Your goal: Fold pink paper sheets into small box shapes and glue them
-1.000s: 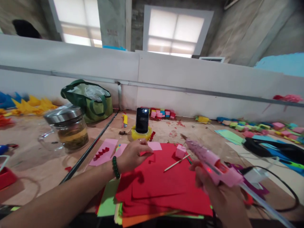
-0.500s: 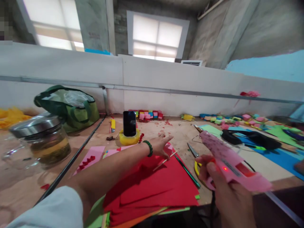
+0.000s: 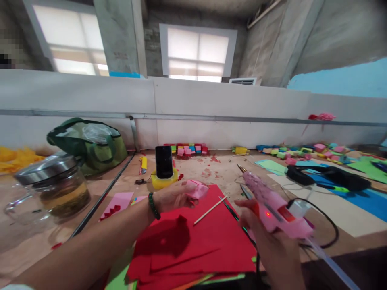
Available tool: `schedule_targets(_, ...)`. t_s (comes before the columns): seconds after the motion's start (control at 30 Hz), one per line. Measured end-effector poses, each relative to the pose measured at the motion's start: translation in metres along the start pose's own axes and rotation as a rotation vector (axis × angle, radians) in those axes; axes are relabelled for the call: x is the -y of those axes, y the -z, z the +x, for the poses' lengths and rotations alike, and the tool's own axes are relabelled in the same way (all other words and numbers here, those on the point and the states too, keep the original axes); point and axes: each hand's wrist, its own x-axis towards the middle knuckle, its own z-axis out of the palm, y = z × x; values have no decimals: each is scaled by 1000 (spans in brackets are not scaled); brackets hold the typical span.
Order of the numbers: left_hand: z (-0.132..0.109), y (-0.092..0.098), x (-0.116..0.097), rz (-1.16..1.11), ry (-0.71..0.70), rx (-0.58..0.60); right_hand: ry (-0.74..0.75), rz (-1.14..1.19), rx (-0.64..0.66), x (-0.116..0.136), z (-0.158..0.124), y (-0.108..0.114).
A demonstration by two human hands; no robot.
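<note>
My left hand (image 3: 177, 197), with a green bead bracelet at the wrist, pinches a small folded pink paper piece (image 3: 198, 189) above a stack of red paper (image 3: 208, 245). A thin wooden stick (image 3: 211, 210) lies slantwise on the red sheets, with a small folded red paper piece (image 3: 182, 219) to its left. My right hand (image 3: 263, 229) grips a pink hot glue gun (image 3: 272, 205), its red light lit. The gun's metal tip points away and to the left, apart from the pink paper. A clear glue stick (image 3: 335, 264) sticks out of its back end. Scissors and a dark green pencil are partly hidden behind my right hand.
A phone (image 3: 164, 162) leans in a yellow tape roll (image 3: 165, 180). At left stand a glass tea jar (image 3: 63, 193) and a green bag (image 3: 102, 151). Small folded paper blocks (image 3: 187, 150) line the wall. A black strap (image 3: 329, 177) and coloured sheets lie at right.
My left hand has drawn back from the far edge of the red paper and now holds the pink paper piece. The glue gun has shifted left and slightly down.
</note>
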Motion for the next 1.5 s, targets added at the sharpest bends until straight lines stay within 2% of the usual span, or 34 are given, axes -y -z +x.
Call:
schedule_targets(0.07, -15, -5, 4, -95, -27, -16, -22, 46, 34, 5, -1, -19)
schedule_targets(0.2, -31, -15, 15, -169, -46, -48, 3, 143, 182, 8, -7, -48)
schedule_targets(0.37, -44, -22, 22, -189, -102, -103, 17, 193, 297, 4, -17, -64)
schedule_targets(0.53, -55, -18, 23, -223, -147, -130, 42, 136, 291, 3, -18, -56)
schedule_targets(0.7, -67, -6, 15, -302, -227, -223, -105, 29, 258, 4, -26, -39)
schedule_targets(0.8, -72, -3, 11, -276, -307, -233, -138, 30, 314, 8, -35, -37)
schedule_targets(0.97, -75, -1, 10, -194, -372, -178, -94, 99, 405, 9, -38, -41)
schedule_targets(1.07, -76, 0, 10, -173, -383, -149, -114, 95, 415, 8, -36, -41)
schedule_targets(1.2, -77, -1, 8, -169, -381, -167, -148, 89, 368, 10, -39, -41)
schedule_targets(1.5, -78, 0, 9, -182, -357, -157, -172, 116, 379, 5, -42, -41)
